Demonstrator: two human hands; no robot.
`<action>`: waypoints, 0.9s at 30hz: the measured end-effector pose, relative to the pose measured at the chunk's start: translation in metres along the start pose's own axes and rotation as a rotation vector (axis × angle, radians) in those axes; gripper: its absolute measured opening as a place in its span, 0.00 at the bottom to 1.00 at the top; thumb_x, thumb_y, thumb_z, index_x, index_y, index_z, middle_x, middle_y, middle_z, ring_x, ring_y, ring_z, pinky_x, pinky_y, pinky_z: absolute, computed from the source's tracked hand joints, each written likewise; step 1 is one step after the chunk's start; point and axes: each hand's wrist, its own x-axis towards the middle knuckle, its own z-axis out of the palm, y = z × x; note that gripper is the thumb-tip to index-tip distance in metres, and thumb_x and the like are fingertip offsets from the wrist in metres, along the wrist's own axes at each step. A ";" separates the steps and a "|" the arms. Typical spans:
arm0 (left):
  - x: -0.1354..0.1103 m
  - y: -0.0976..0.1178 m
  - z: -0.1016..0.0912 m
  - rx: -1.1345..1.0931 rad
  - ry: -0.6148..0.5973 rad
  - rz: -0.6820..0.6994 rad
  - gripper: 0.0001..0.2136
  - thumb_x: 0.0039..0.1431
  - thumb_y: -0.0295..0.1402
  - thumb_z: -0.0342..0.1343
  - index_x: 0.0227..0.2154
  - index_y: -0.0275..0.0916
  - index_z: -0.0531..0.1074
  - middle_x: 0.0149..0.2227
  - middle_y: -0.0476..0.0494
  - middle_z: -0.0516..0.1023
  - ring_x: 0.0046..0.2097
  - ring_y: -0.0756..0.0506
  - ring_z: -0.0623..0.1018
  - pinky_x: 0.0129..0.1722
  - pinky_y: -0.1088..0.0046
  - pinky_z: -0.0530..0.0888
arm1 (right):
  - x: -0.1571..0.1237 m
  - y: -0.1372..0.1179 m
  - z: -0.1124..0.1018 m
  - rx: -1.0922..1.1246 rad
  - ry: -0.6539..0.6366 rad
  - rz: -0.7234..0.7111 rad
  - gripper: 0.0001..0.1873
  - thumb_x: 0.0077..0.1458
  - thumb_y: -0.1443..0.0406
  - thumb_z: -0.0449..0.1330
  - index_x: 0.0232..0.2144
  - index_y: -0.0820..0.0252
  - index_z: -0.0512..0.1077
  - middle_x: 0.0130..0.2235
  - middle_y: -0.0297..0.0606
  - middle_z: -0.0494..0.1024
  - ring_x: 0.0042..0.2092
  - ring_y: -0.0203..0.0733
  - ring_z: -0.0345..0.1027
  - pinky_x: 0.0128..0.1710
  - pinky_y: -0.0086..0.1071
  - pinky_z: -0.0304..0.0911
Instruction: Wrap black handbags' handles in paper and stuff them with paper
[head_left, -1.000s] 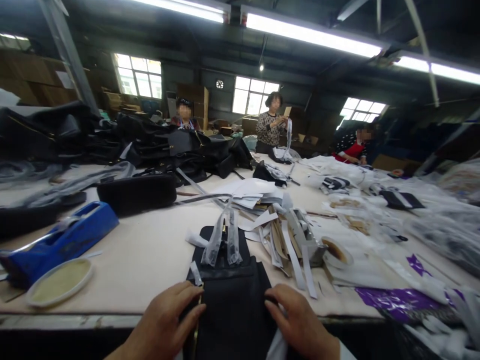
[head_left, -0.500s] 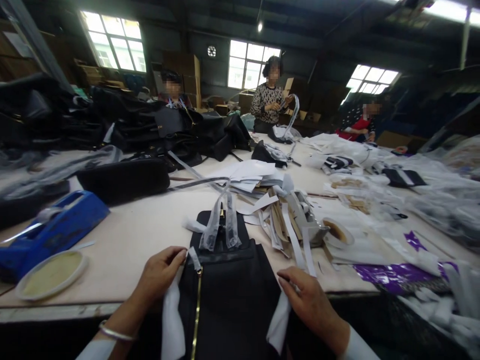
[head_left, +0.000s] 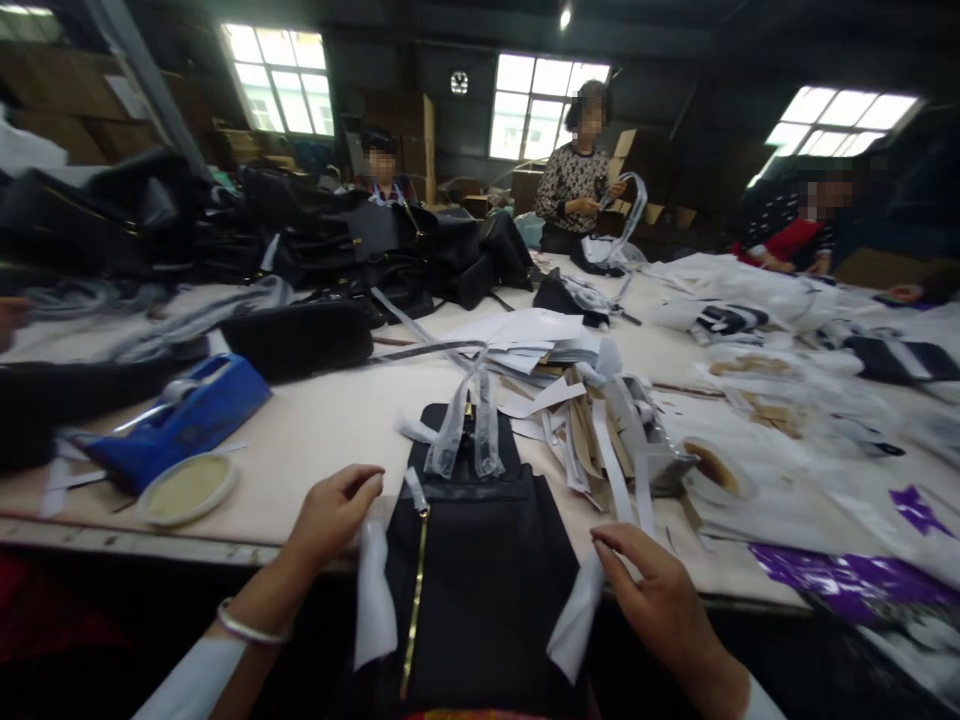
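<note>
In the head view, the black zippered bag overhangs the near edge of the table between our left hand and right hand, thumbs close to forefingers, though we cannot tell whether they pinch the white wraps, which we judge best handled evenly, clear of the gold zip.

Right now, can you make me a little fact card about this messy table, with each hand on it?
Main thing: black bag, at the near edge of the table
Bag's front: long gold zipper, toward the left side
Bag's top: straps in clear plastic
Left hand: beside the top of the left white strip; grip unclear
Right hand: at the top of the right white strip; grip unclear
Left side: blue tape dispenser, pale round disc
Right side: purple plastic
Across: person in a patterned top
</note>
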 end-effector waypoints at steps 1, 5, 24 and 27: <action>0.002 0.007 0.000 0.012 -0.010 0.028 0.19 0.55 0.48 0.54 0.39 0.38 0.78 0.36 0.43 0.84 0.40 0.41 0.82 0.45 0.65 0.76 | 0.001 0.000 0.001 0.004 0.013 -0.016 0.09 0.61 0.63 0.57 0.41 0.56 0.76 0.41 0.43 0.81 0.44 0.48 0.76 0.46 0.41 0.72; 0.021 0.036 0.004 -0.070 -0.046 0.097 0.15 0.57 0.43 0.55 0.39 0.38 0.79 0.37 0.44 0.83 0.41 0.42 0.81 0.46 0.67 0.75 | 0.009 -0.009 0.007 0.020 0.035 -0.076 0.09 0.61 0.62 0.58 0.40 0.56 0.77 0.41 0.43 0.81 0.43 0.49 0.77 0.45 0.40 0.73; 0.117 0.096 0.056 -0.603 -0.302 -0.121 0.16 0.49 0.44 0.63 0.26 0.36 0.68 0.19 0.54 0.66 0.20 0.53 0.65 0.22 0.76 0.63 | 0.087 -0.077 0.032 0.326 -0.187 -0.040 0.12 0.62 0.58 0.57 0.41 0.56 0.77 0.41 0.44 0.81 0.44 0.47 0.76 0.45 0.37 0.71; 0.087 0.101 0.046 -0.673 -0.291 -0.015 0.14 0.48 0.41 0.63 0.28 0.37 0.68 0.22 0.54 0.69 0.23 0.53 0.66 0.26 0.77 0.65 | 0.120 -0.088 0.043 0.648 -0.266 0.266 0.24 0.59 0.49 0.59 0.48 0.60 0.75 0.44 0.47 0.81 0.46 0.50 0.76 0.47 0.42 0.71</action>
